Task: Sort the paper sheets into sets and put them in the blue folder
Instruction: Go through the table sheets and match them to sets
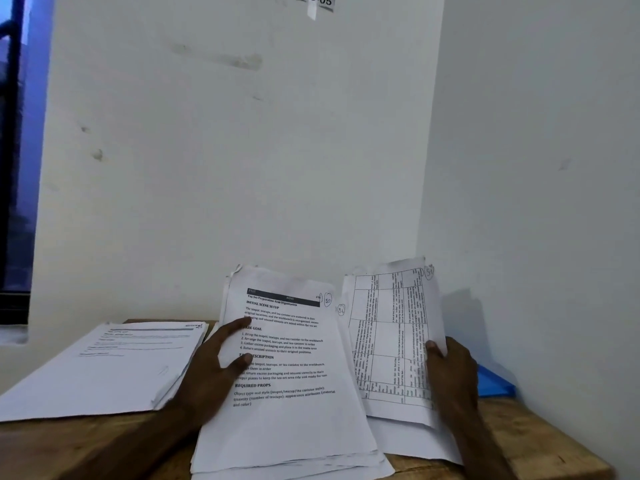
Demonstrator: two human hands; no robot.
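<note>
Head view: the left hand grips a thick stack of white printed paper sheets, 2 digits on its front; the right hand pinches white sheets printed with a grid table. A blue plastic folder lies on the brown wooden desk just behind the right hand

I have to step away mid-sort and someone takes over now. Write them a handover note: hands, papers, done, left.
Left grip holds the text-page stack, lower edge on the wooden table.
Right grip pinches the grid-printed sheets at their right edge, thumb in front.
A separate pile lies flat on the table, far left.
Blue folder lies by the wall behind the right grip, mostly hidden; no sheets visible in it.
Done: apparently one pile set aside.
Left: sort the held sheets, then file every set in the folder.
</note>
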